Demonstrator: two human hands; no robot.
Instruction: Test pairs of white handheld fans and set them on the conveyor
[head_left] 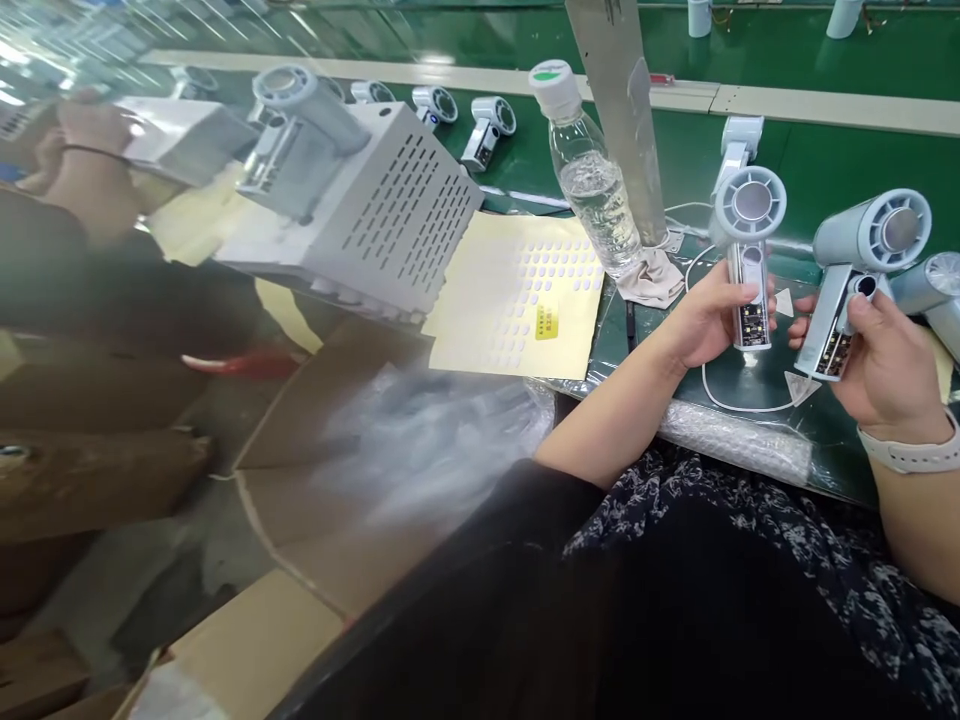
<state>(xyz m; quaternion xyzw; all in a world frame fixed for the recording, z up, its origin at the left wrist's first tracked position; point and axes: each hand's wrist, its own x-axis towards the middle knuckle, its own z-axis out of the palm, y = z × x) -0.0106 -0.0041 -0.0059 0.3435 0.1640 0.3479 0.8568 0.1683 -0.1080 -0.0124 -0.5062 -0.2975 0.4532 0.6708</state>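
Observation:
My left hand (705, 315) is closed around the handle of a light blue handheld fan (751, 205), held upright with its round head up. A circuit board shows in the open front of its handle. In my right hand (889, 360) is a second handheld fan (874, 230), tilted, its handle also open with circuitry showing. My right thumb lies near a round dark hole on that handle. Another fan (742, 135) stands just behind the left one, and one more (937, 290) sits partly hidden at the right edge.
A water bottle (592, 180) leans beside a metal post (622, 110). Left of it lie a yellow sticker sheet (480, 270) and a slotted white box (405, 200) with a fan on top. Several fans line the green belt. Below is a carton (292, 500) with plastic bags. A co-worker's hand (90, 130) is far left.

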